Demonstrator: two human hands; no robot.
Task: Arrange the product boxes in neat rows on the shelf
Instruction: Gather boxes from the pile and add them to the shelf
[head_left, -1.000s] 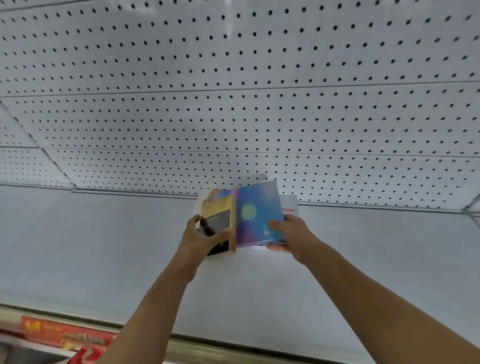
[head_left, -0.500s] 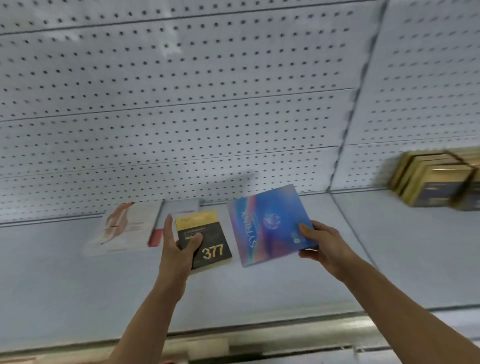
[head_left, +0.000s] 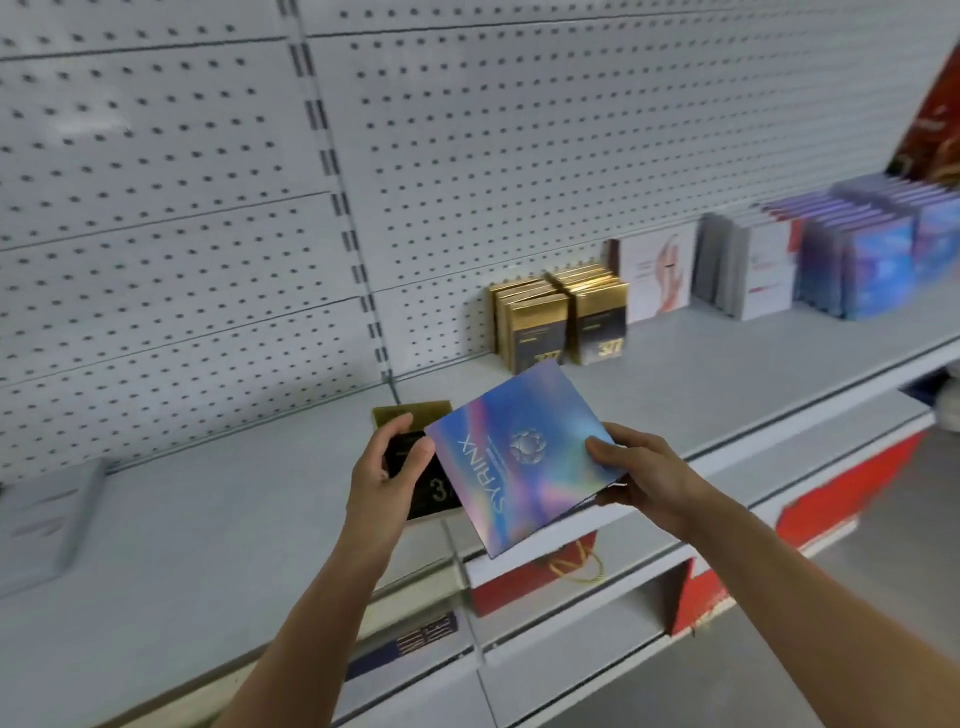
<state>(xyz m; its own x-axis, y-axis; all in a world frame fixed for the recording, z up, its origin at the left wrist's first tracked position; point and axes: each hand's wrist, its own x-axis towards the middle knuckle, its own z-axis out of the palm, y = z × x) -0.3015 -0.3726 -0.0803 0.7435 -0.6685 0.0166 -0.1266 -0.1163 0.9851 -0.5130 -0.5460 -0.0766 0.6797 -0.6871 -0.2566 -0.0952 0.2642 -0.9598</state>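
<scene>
- My left hand grips a small black-and-gold box above the grey shelf's front edge.
- My right hand pinches the flat iridescent blue box, which overlaps the black one.

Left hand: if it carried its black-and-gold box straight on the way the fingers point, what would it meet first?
Probably the pegboard back wall. The left hand, gripping the black-and-gold box, points up and back over bare shelf; the gold stacks stand off to the right. Depth is uncertain.
</scene>
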